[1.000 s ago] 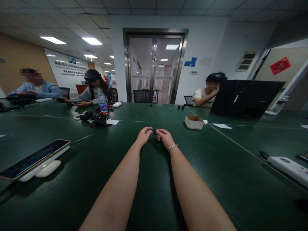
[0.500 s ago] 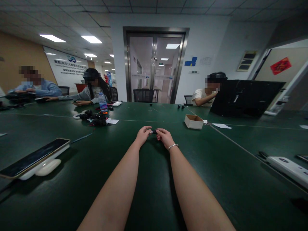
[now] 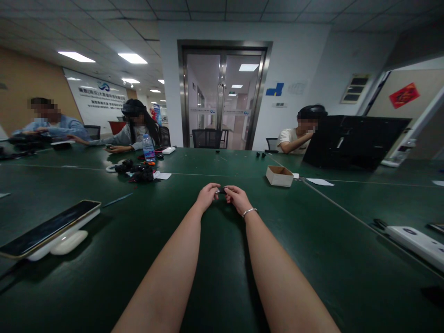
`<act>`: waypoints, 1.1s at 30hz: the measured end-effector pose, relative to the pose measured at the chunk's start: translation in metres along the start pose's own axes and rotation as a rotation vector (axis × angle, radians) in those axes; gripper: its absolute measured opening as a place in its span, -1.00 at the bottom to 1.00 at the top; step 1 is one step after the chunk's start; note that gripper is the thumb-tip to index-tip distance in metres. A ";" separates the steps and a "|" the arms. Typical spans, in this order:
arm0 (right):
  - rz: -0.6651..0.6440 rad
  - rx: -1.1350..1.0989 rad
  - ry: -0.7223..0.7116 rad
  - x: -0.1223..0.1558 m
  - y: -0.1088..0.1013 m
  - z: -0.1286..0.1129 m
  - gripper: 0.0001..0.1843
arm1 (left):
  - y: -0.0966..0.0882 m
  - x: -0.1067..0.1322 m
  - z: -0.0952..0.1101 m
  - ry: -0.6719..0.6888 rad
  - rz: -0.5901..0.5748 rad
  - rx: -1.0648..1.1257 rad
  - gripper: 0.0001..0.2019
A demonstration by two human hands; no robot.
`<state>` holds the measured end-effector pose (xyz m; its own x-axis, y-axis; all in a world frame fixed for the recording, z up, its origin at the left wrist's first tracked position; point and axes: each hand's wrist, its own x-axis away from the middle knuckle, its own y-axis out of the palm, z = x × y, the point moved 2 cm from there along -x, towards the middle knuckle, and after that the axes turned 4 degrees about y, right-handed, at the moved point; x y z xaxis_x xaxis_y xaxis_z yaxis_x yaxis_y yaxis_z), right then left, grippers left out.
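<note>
Both my arms stretch out over the dark green table [image 3: 312,240]. My left hand [image 3: 207,196] and my right hand [image 3: 237,198] meet at the middle of the table, fingers curled. Between their fingertips they pinch a small black part [image 3: 221,190], too small to name. A thin bracelet [image 3: 249,212] circles my right wrist. A small open cardboard box [image 3: 280,175] stands to the right beyond my hands.
A phone [image 3: 48,229] lies on a white pad with a white case [image 3: 69,242] at the near left. A pile of black parts [image 3: 138,172], a water bottle [image 3: 148,148] and three seated people are farther back. A white power strip [image 3: 416,240] lies at the right; a black laptop [image 3: 350,141] stands behind.
My hands stay in the same place, pinching the small black part. A person at the far left has shifted an arm slightly.
</note>
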<state>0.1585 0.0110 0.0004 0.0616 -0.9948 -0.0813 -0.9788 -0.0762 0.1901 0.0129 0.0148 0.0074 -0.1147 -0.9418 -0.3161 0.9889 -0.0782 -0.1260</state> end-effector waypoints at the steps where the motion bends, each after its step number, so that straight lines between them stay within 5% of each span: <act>1: 0.000 -0.001 0.001 0.000 0.000 0.000 -0.56 | 0.000 0.000 0.000 -0.002 -0.003 -0.001 -0.72; 33: 0.025 -0.029 0.014 0.001 0.000 -0.001 -0.63 | 0.000 0.000 -0.001 -0.005 0.009 0.010 -0.72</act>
<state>0.1590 0.0103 0.0011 0.0398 -0.9972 -0.0627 -0.9740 -0.0527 0.2203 0.0125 0.0151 0.0065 -0.1056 -0.9441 -0.3122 0.9908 -0.0732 -0.1136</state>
